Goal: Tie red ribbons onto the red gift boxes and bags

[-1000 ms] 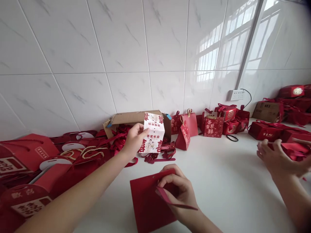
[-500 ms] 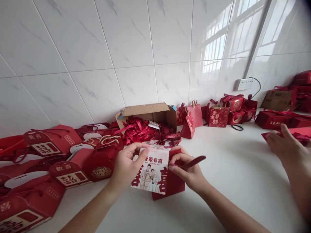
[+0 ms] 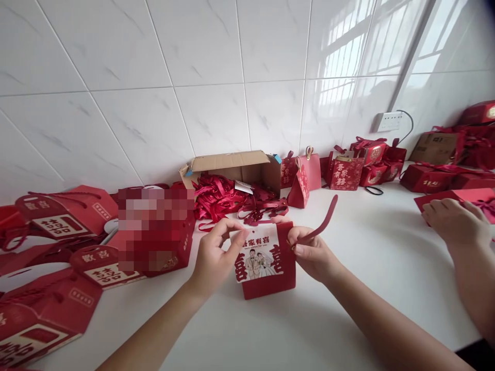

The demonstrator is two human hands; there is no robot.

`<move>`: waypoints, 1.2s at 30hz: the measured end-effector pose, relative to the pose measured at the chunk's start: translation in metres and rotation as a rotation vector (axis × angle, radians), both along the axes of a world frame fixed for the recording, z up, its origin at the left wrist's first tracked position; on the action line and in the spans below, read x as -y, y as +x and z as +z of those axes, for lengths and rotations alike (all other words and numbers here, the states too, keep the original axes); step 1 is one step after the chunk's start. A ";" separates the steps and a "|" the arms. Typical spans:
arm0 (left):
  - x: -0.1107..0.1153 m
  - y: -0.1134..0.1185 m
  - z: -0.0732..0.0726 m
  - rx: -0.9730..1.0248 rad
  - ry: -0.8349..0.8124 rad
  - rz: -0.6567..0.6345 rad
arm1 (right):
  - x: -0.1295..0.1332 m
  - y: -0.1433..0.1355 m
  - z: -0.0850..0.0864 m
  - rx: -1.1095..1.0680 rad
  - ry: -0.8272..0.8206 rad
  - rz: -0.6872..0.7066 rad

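Observation:
Near the middle of the white table, a small red box (image 3: 270, 286) stands with a white card (image 3: 257, 260) in front of it. The card shows a printed couple and red characters. My left hand (image 3: 220, 252) pinches the card's upper left edge. Beside the box's upper right edge, my right hand (image 3: 311, 252) is closed on a dark red strap (image 3: 328, 219), whose free end curves upward. A small gold-coloured piece shows at the right fingertips.
Behind stands a cardboard box (image 3: 232, 162) of red ribbons (image 3: 216, 196). Red gift boxes (image 3: 65, 219) crowd the left. Small bags (image 3: 345, 172) line the wall. Another person's hands (image 3: 460, 221) touch a red box (image 3: 472, 196) at the right.
The card has moved up and right against the red box. My right hand has shifted right with the strap, now pointing higher. The other person's hand has lowered onto its box.

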State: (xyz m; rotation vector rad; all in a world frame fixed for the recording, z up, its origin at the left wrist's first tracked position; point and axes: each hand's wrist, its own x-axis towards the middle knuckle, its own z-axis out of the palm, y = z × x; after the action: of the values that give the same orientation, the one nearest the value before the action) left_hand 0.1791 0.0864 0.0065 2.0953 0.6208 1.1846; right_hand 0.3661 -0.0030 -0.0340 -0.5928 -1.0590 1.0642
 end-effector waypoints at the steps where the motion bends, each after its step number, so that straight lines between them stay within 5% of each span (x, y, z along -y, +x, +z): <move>1: 0.000 0.001 -0.001 0.018 -0.003 0.008 | 0.000 -0.001 0.000 -0.003 -0.001 -0.002; 8: 0.011 0.015 -0.011 0.124 -0.109 0.062 | 0.000 -0.012 0.000 -0.070 0.023 0.005; 16: 0.014 0.016 -0.016 0.165 -0.176 -0.034 | -0.001 -0.015 -0.001 -0.083 -0.001 0.010; 30: 0.017 0.011 -0.020 0.144 -0.014 -0.067 | 0.005 -0.041 0.006 0.313 0.006 -0.548; 36: 0.022 0.009 -0.024 0.145 -0.018 -0.086 | 0.007 -0.043 0.003 0.351 0.049 -0.601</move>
State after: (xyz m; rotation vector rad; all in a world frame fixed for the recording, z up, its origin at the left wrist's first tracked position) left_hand 0.1881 0.0649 -0.0170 1.9796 0.4689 1.2640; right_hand 0.3230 -0.0098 -0.0314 -1.0056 -1.1018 0.4134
